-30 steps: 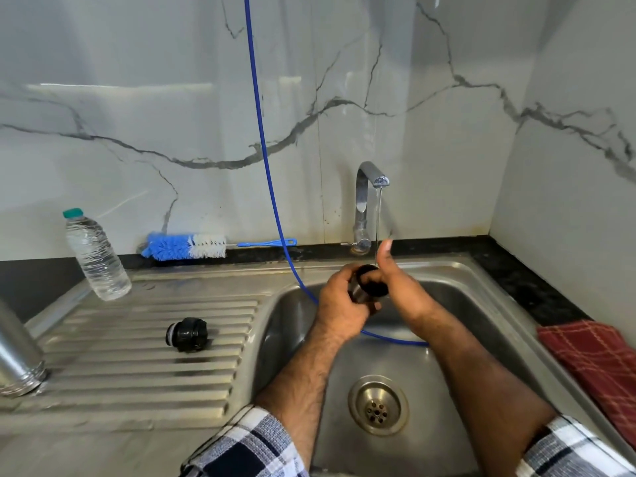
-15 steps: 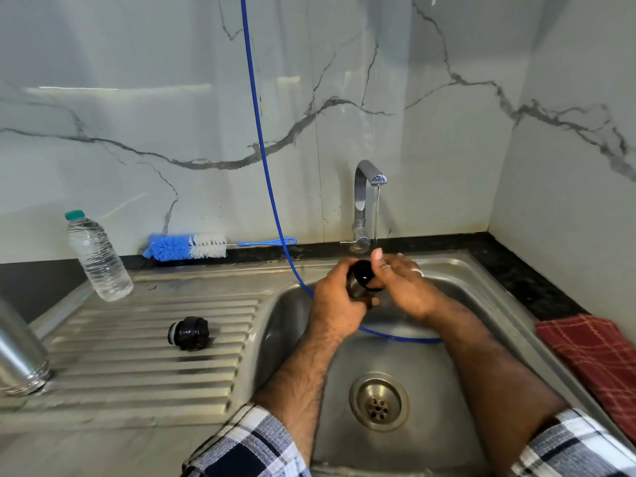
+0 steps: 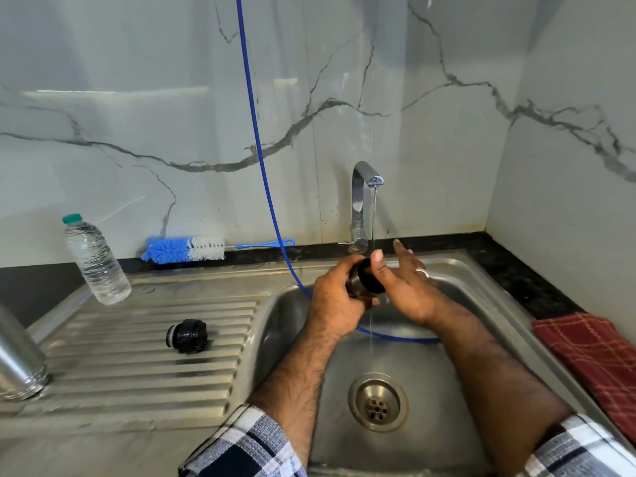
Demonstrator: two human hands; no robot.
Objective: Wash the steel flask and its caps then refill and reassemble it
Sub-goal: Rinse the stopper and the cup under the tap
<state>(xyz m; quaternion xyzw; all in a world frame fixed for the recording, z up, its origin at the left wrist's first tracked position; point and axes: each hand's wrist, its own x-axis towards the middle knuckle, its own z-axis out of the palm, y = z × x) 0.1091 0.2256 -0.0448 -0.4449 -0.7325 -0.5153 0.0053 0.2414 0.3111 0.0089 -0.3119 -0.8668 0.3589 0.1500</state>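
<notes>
Head view, the only 1 on offer: the left hand (image 3: pixel 332 297) grasps the outer cap (image 3: pixel 364 280), a steel cup with a black inside, its fingers wrapped round the steel wall under the thin stream from the tap (image 3: pixel 364 187). The right hand (image 3: pixel 402 287) lies against the cap's black mouth; its thumb rests on the rim and its other fingers are straight and spread, gripping nothing. Half a second ago those fingers lay folded over the cap, and 1 second ago the thumb stood up behind it, so the right hand is rubbing round the mouth in turns. I judge this the rinsing of cap 1, still under way.

Well to the left of the fingers, on the ribbed drainboard (image 3: pixel 144 356), the inner stopper (image 3: pixel 187 335) lies on its side, unmoved. Further left at the frame edge stands the steel flask (image 3: pixel 17 359), mouth down as far as I can tell. Behind them, a water bottle (image 3: pixel 96 259) and a blue bottle brush (image 3: pixel 186 248) sit unmoved. Below the fingers, water falls toward the drain (image 3: pixel 378 402). Refilling and reassembly remain.
</notes>
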